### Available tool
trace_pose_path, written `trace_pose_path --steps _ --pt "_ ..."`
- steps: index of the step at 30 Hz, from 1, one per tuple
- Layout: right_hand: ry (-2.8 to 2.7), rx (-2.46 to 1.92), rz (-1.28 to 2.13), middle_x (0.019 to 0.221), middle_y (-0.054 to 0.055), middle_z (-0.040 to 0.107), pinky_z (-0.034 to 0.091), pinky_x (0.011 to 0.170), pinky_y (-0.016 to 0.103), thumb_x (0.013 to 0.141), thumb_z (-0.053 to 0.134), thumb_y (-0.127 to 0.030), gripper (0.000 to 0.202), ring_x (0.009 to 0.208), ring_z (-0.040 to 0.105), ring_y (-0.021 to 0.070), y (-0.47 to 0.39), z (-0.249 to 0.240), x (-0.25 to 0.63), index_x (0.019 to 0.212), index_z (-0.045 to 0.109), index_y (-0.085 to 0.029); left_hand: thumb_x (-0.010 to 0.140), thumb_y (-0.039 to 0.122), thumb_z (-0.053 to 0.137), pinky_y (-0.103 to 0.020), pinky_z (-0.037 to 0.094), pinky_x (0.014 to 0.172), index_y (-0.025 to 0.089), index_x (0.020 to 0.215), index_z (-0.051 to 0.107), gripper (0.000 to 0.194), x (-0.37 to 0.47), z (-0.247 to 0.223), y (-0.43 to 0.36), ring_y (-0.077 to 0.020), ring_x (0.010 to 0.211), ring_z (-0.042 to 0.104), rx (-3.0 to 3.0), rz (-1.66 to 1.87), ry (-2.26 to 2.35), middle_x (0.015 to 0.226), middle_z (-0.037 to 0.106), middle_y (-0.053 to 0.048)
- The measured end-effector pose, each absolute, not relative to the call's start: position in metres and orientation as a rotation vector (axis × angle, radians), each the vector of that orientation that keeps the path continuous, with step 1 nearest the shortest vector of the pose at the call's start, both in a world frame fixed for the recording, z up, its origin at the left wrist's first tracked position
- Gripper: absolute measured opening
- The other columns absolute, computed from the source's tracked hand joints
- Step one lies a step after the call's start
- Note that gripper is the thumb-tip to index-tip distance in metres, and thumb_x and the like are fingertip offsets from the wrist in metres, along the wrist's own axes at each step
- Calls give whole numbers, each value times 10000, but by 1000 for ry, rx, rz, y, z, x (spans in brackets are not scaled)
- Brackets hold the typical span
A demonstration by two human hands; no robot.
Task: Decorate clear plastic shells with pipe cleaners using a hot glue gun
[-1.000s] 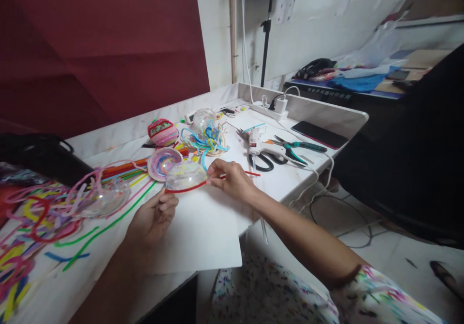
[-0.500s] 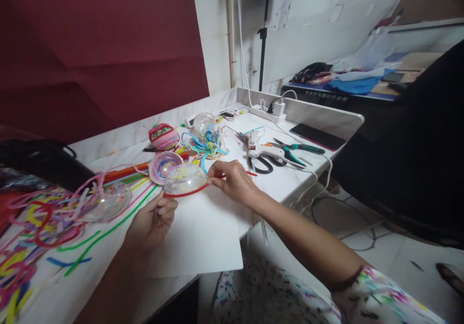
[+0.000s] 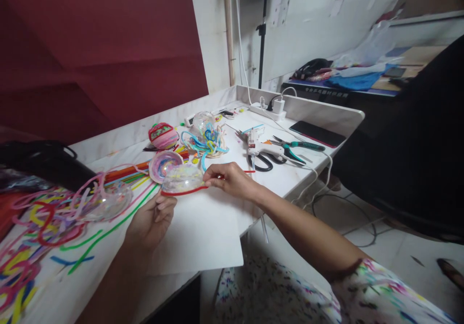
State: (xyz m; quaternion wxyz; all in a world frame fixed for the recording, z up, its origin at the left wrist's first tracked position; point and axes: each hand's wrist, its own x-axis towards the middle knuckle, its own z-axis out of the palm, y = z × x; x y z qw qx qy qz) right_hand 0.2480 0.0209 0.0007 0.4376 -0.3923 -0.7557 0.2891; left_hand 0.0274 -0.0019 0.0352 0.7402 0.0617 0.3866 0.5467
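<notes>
Between my hands, above a white sheet, is a clear plastic half-ball [image 3: 182,177] with its rim towards me. A red pipe cleaner [image 3: 184,191] lies along that rim, and its free end sticks out to the right past my fingers. My left hand [image 3: 152,220] is closed, pinching the half-ball and pipe cleaner at the left end of the rim. At the right end, my right hand [image 3: 232,181] pinches the pipe cleaner against the rim; its fingertips are partly hidden. Just behind stands a bowl-like half-ball lined with pink and purple coils [image 3: 165,165].
Loose coloured pipe cleaners [image 3: 47,222] and another clear half-ball [image 3: 108,203] lie at left. A striped ball [image 3: 163,136] sits further back. To the right are a hot glue gun [image 3: 259,146], green-handled pliers [image 3: 300,145], a phone [image 3: 317,133] and a power strip [image 3: 268,113].
My hands and the half-ball have shifted slightly left. The right fingers have moved a little inward along the rim, while both grips stay closed.
</notes>
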Motion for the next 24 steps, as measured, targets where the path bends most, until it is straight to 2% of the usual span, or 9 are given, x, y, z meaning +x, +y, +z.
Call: trace_pose_path --steps 4,9,14,24 --pt "-1856 -880 865 765 11 735 478 708 234 804 731 -128 55 737 675 138 27 0 255 856 722 -142 991 34 243 -109 269 293 214 670 333 378 25 34 -1 -40 370 420 135 1183 858 536 399 52" --pt "-1862 -810 983 849 38 770 522 736 270 753 783 -207 179 821 718 179 29 0 262 919 743 -154 1000 50 231 -108 284 298 211 670 341 383 24 34 -1 -34 361 419 129 1171 847 542 412 49" --pt "-1878 -794 969 876 57 776 540 762 288 743 770 -181 196 853 727 192 31 0 265 935 749 -145 991 39 232 -110 279 292 214 665 334 384 25 33 0 -38 362 435 124 1170 852 536 406 48" --pt "-1807 -833 841 754 18 745 495 669 240 728 779 -167 99 692 669 140 35 -7 255 821 752 -143 997 53 225 -110 287 294 219 669 330 382 25 34 -1 -44 361 443 107 1165 830 521 417 45"
